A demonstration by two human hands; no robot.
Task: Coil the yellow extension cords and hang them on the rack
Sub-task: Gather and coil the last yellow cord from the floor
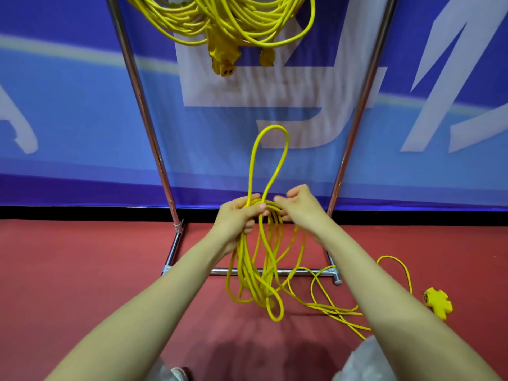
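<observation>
Head view, looking down along two bare forearms toward a chrome rack on a red floor, with a blue banner behind. High on the far side, at the top edge: hung coils of yellow cable already draped on the rack, plug ends dangling below them. Judged from that, part of the job done. In the middle, just in front of the rack: a yellow cord partly gathered into long hanging loops. Left hand with fingers curled tight round the top of that bundle. Right hand just beside it, fingers bent round the same strands, apparently feeding in one tall loop standing up above both hands. Low to the right, near the rack's foot: a loose tail of the same cord snaking over the floor to a yellow socket block. Left to do, by the look of it: gathering that tail, then hanging this coil beside the others.
</observation>
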